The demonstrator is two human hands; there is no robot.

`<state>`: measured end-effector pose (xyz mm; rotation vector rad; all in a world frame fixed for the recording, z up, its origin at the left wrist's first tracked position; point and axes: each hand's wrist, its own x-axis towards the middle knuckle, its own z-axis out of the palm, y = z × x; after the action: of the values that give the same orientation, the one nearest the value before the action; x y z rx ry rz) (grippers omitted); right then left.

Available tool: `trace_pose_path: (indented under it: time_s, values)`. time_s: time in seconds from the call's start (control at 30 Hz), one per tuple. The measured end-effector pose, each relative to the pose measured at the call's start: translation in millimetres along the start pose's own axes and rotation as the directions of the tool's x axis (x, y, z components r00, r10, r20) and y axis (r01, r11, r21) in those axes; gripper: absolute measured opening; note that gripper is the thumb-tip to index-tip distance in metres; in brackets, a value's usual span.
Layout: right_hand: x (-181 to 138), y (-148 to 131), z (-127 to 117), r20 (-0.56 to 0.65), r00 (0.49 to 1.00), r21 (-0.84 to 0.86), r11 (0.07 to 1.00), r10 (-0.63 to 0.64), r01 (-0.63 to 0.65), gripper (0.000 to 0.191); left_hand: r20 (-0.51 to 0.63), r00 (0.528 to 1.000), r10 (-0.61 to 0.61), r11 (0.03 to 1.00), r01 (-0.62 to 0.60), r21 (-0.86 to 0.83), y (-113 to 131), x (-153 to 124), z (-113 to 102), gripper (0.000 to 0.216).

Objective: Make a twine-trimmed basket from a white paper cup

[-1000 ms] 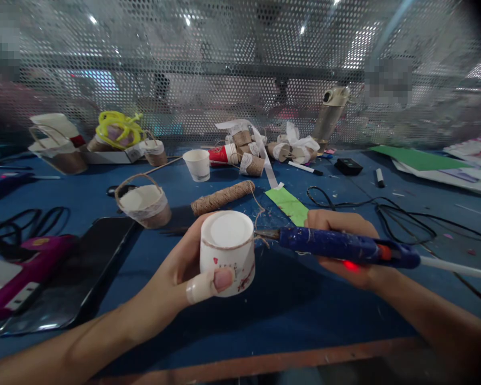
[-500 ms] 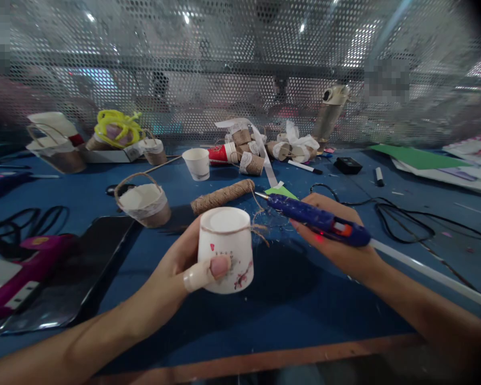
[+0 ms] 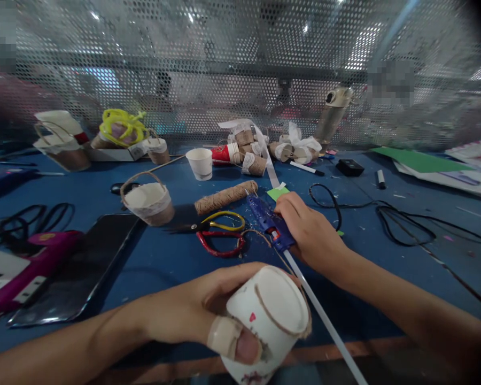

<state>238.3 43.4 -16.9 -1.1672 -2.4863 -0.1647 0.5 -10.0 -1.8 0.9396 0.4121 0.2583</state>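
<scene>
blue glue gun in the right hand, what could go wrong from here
The glue gun points its tip close to the twine roll; if hot, it might smear glue there.

A loose twine strand runs beside the gun, so the right hand could snag it.

The left hand grips the tilted paper cup with its thumb against the side; squeezing harder may dent it.

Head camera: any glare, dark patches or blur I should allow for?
Head view: bright glints on the perforated metal screen, with blurry shapes behind it; glare along the smartphone's near edge; the upper right corner falls to black, and the right forearm darkens toward the frame edge; print on the paper cup looks too soft to read.
</scene>
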Motion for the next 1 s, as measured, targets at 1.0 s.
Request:
trace_pose_path:
  time_s: [1.0]
  values:
    - [-4, -6, 7, -0.101, 0.989, -0.007, 0.994, -0.107, 0.107, 0.022, -0.001, 1.0, 0.013, 1.0, -0.013, 0.016, -3, 1, 0, 0.076]
